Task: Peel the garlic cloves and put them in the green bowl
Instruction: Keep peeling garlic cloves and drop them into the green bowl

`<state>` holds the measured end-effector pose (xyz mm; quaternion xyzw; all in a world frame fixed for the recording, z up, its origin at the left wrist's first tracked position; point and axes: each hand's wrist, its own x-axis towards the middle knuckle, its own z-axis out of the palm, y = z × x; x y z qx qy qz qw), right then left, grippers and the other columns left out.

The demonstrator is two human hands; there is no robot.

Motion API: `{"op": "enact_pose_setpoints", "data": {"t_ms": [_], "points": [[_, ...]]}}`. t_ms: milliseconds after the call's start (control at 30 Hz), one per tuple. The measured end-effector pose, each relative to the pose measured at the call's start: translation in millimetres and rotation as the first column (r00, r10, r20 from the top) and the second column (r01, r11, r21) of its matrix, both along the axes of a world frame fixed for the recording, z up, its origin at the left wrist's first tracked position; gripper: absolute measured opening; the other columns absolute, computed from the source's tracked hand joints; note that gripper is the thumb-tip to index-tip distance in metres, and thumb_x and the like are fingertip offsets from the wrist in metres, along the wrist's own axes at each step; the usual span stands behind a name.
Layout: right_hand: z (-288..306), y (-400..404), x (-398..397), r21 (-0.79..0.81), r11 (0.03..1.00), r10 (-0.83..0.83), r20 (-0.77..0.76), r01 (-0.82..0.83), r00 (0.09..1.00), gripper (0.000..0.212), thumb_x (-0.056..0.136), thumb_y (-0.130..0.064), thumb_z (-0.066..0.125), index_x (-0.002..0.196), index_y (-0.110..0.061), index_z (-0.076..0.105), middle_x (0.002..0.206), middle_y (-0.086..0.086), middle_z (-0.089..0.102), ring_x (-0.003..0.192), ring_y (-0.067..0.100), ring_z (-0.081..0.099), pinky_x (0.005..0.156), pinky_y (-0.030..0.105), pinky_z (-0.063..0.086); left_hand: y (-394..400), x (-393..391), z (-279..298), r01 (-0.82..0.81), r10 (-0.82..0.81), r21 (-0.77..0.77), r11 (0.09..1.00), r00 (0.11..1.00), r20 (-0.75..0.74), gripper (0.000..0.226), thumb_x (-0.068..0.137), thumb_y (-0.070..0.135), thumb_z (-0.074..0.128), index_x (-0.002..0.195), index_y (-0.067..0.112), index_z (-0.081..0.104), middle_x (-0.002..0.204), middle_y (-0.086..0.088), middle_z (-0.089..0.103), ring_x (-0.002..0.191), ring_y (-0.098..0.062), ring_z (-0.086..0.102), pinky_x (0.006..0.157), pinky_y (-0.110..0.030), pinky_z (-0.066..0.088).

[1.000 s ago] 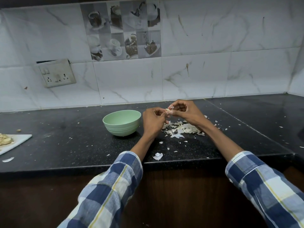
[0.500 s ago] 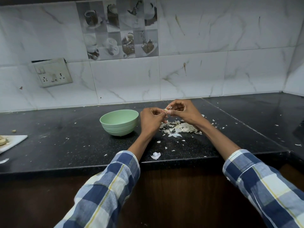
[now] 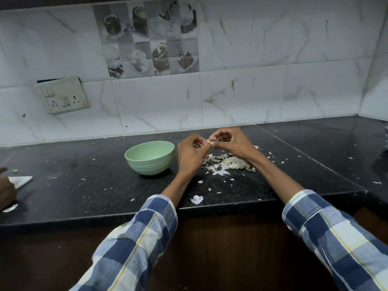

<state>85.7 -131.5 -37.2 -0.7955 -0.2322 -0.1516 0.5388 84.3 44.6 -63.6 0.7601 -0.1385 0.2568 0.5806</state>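
Garlic clove (image 3: 209, 140) sits pinched between both hands (image 3: 210, 143) above the peel pile (image 3: 227, 162), right of the green bowl (image 3: 149, 157). Best strip the skin fully, then reach left and drop it in.

A black speckled countertop (image 3: 88, 192) carried the things. On it stood a green bowl (image 3: 150, 157). Just right of the bowl lay a heap of garlic skins (image 3: 227, 162), with stray flakes scattered around. A white board (image 3: 22, 180) lay at its left edge.
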Motion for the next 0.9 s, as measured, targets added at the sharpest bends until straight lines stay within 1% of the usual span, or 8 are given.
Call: {"op": "enact_pose_setpoints", "data": {"t_ms": [67,133,200,367,467,600,767,900], "points": [[-0.2,0.2,1.3,0.02,1.0,-0.005,-0.015,0.005,1.0,0.02,0.085,-0.009,0.082,0.103,-0.013,0.075,0.094,0.005,0.077,0.084,0.009,0.072,0.077,0.021,0.059,0.0,-0.1,0.3,0.016,-0.016,-0.007,1.0,1.0,0.008,0.024,0.085,0.025,0.087,0.084,0.007,0.071,0.077,-0.007,0.073,0.063,-0.024,0.074,0.053,-0.035,0.058],[-0.3,0.7,2.9,0.045,0.999,-0.004,-0.047,0.006,0.999,0.021,0.086,-0.007,0.082,0.104,-0.013,0.074,0.096,0.005,0.078,0.09,0.013,0.074,0.082,0.026,0.062,0.4,-0.3,0.5,0.043,-0.043,-0.019,0.999,0.999,0.007,0.028,0.086,0.028,0.088,0.087,0.005,0.072,0.079,-0.009,0.072,0.064,-0.018,0.07,0.055,-0.034,0.062],[-0.2,0.2,4.4,0.062,0.998,-0.004,-0.068,0.009,0.998,0.021,0.086,-0.004,0.081,0.105,-0.012,0.074,0.1,0.007,0.078,0.094,0.018,0.075,0.085,0.03,0.063,-0.6,-0.6,1.8,0.061,-0.061,-0.024,0.998,0.998,0.005,0.028,0.087,0.028,0.087,0.089,0.005,0.072,0.081,-0.01,0.071,0.068,-0.017,0.068,0.056,-0.033,0.063],[0.3,-1.0,5.7,0.126,0.992,0.03,-0.125,-0.014,0.992,0.027,0.088,-0.001,0.078,0.113,-0.004,0.07,0.095,0.011,0.078,0.089,0.02,0.076,0.086,0.033,0.063,-1.0,-2.5,3.3,0.081,-0.081,-0.023,0.996,0.997,-0.008,0.022,0.093,0.026,0.082,0.093,0.008,0.07,0.088,-0.013,0.072,0.076,-0.036,0.076,0.047,-0.016,0.047],[-0.2,-2.2,6.9,0.141,0.99,0.023,-0.151,-0.002,0.988,0.026,0.088,-0.004,0.079,0.113,-0.003,0.069,0.093,0.008,0.079,0.083,0.016,0.076,0.079,0.027,0.06,-1.1,-2.0,3.0,0.077,-0.077,0.001,0.997,0.997,0.002,0.018,0.094,0.024,0.079,0.092,0.01,0.069,0.088,-0.011,0.072,0.075,-0.035,0.076,0.048,-0.016,0.047],[-0.3,-2.1,8.8,0.164,0.986,0.03,-0.156,-0.005,0.987,0.029,0.087,-0.015,0.082,0.112,-0.005,0.071,0.098,0.011,0.079,0.084,0.02,0.076,0.083,0.028,0.062,-0.6,-1.5,2.7,0.079,-0.079,0.005,0.997,0.997,0.012,0.015,0.096,0.023,0.077,0.091,0.013,0.068,0.086,-0.009,0.072,0.074,-0.034,0.076,0.048,-0.016,0.048],[-1.6,-2.7,12.7,0.157,0.988,0.039,-0.156,-0.014,0.987,0.031,0.083,-0.004,0.083,0.112,-0.005,0.072,0.106,0.017,0.076,0.094,0.022,0.074,0.088,0.033,0.062,-0.8,-2.6,3.7,0.117,-0.117,0.001,0.993,0.993,0.003,0.02,0.093,0.028,0.081,0.093,0.012,0.068,0.084,-0.007,0.072,0.073,-0.033,0.076,0.048,-0.017,0.049],[-2.1,-4.4,12.9,0.166,0.986,0.057,-0.171,-0.028,0.984,0.029,0.084,-0.003,0.081,0.112,-0.008,0.073,0.107,0.012,0.077,0.098,0.022,0.074,0.088,0.034,0.062,-1.4,-1.9,3.0,0.104,-0.104,0.003,0.995,0.995,0.005,0.016,0.095,0.024,0.079,0.093,0.012,0.068,0.084,-0.012,0.072,0.074,-0.035,0.076,0.048,-0.017,0.049]]}}
